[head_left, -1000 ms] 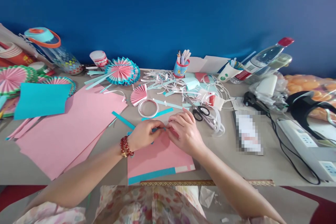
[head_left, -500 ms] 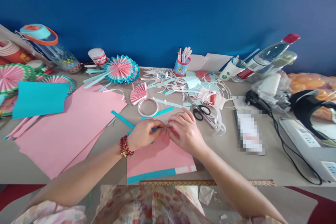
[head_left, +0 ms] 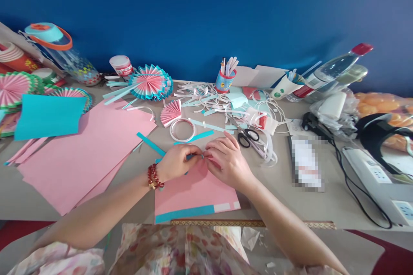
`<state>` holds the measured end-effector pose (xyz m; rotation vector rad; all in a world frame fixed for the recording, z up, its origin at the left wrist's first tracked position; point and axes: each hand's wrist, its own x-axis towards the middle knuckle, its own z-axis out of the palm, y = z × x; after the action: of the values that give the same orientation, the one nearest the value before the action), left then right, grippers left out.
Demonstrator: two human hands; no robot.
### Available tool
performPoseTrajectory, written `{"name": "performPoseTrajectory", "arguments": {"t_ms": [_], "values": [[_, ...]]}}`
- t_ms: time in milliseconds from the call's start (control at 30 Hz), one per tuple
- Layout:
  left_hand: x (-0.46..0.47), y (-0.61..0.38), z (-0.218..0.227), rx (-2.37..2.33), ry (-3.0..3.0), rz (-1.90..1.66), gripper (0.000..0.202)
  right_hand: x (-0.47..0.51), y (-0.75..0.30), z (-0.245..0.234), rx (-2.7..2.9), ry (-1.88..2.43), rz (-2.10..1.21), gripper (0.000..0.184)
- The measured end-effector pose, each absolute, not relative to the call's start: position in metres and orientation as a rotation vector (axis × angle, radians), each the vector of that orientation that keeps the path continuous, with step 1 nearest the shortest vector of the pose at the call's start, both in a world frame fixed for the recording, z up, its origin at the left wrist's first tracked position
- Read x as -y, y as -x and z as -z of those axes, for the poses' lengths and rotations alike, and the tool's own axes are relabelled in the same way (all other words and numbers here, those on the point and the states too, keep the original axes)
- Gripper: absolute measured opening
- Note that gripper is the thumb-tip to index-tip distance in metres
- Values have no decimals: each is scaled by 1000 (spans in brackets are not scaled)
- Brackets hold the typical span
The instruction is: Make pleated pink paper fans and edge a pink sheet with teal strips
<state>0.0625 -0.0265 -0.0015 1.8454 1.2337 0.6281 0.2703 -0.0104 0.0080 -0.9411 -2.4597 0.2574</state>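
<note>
Over the far edge of a pink paper sheet [head_left: 196,195], my two hands meet fingertip to fingertip. My left hand [head_left: 176,163], with a red bead bracelet on its wrist, pinches a small blue bit that looks like the end of a blue paper strip. My right hand [head_left: 229,161] is closed in a pinch at the same spot; its fingers hide what lies between them. The sheet's near edge carries a blue strip [head_left: 183,213] with a short white stretch at its right end. Just beyond my hands lie loose blue strips [head_left: 151,145] and a tape roll [head_left: 182,130].
Scissors [head_left: 248,137] rest right of the tape roll, near paper scraps [head_left: 201,96]. Large pink sheets [head_left: 87,150], a blue sheet [head_left: 48,117] and folded paper rosettes [head_left: 151,82] are at left. A pen cup [head_left: 225,81], bottle [head_left: 335,71] and power strip [head_left: 374,180] stand around.
The view has shifted very slightly. My hands keep the same pinch at the sheet's far edge, with hardly any finger movement.
</note>
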Motion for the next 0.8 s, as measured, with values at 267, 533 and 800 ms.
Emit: {"name": "performPoseTrajectory", "arguments": {"t_ms": [267,533,800], "values": [[26,-62,0,-1210,-1790,-607,21,9,-270,-7,2460,918,-208,7],[26,-62,1,-1207,-1794,-619,20,9,-269,-8,2452,912,-173,9],[27,-63,-1,-1204,-1812,-645,15,10,-267,-9,2443,897,-186,9]]}}
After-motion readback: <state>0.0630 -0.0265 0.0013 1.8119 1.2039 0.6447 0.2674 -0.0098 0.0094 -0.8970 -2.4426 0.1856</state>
